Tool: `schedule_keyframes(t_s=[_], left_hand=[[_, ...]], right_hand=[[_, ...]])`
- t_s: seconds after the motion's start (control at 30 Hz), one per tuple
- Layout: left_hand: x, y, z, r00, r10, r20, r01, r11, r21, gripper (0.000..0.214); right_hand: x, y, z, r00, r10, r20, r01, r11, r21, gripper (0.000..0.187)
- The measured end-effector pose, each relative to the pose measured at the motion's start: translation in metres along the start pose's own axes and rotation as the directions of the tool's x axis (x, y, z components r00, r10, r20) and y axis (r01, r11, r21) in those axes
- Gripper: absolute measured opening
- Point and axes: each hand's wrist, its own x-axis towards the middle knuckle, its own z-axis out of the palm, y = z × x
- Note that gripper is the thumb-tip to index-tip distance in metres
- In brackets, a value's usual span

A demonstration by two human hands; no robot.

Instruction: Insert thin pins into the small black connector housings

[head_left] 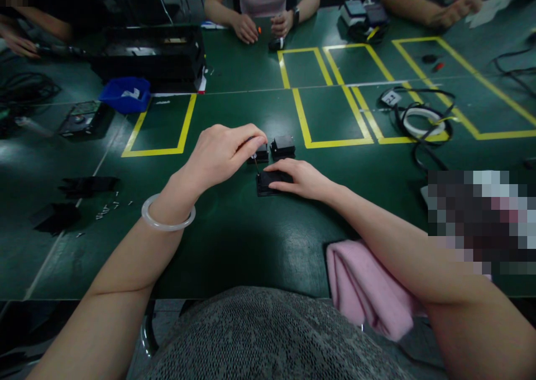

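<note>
My left hand (224, 151) is closed in a pinch around a thin screwdriver (255, 163), whose tip points down at a flat black part (268, 182) on the green table (234, 229). My right hand (304, 179) lies flat on that black part, fingers stretched out, pressing it to the table. Two small black blocks (283, 145) stand just behind the part. A pale bangle (167, 222) circles my left wrist.
Small screws (106, 208) and black pieces (86, 186) lie at the left. A blue bin (124, 94) and black case (146, 53) stand far left. Yellow tape boxes (330, 118), coiled cables (422, 123), a pink cloth (364, 290) at the near edge. Other people's hands (263, 27) work across the table.
</note>
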Motion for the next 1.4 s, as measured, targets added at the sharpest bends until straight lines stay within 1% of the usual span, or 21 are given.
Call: schedule_keyframes(t_s=[0.17,0.37,0.6,0.77,1.07,1.27,1.4], left_hand=[[0.0001,0.0006,0.0009,0.999,0.006,-0.034,-0.005,1.0,0.015,0.042],[0.0003,-0.0007,0.0016,0.999,-0.031,-0.023,0.032,0.998,0.063,0.04],[-0.0002,-0.0019,0.0036,0.999,-0.027,-0.029,0.028,0.999,0.043,0.039],[-0.0003,-0.0024,0.0025,0.999,-0.032,-0.008,0.032,0.999,0.032,0.038],[-0.0002,-0.0027,-0.0016,0.999,-0.038,-0.006,0.039,0.998,0.054,0.046],[-0.0007,-0.0009,0.0019,1.0,-0.002,-0.013,0.003,0.997,0.077,0.047],[-0.0014,0.0003,0.001,1.0,0.003,0.005,-0.003,0.998,0.062,0.043]], right_hand=[[0.0001,-0.0002,0.0,1.0,0.006,-0.002,-0.006,1.0,0.002,0.041],[0.0004,-0.0008,-0.0004,1.0,0.002,0.001,-0.002,1.0,0.006,0.041],[0.0004,0.0022,0.0009,1.0,-0.01,-0.005,0.01,1.0,-0.004,0.041],[0.0,0.0022,0.0009,1.0,-0.007,-0.007,0.007,1.0,-0.008,0.042],[0.0,0.0012,-0.0003,1.0,-0.01,-0.004,0.01,1.0,-0.013,0.042],[-0.0003,0.0016,-0.0005,1.0,-0.004,-0.003,0.003,1.0,-0.011,0.042],[0.0001,0.0015,0.0002,1.0,-0.012,-0.005,0.012,1.0,-0.006,0.042]])
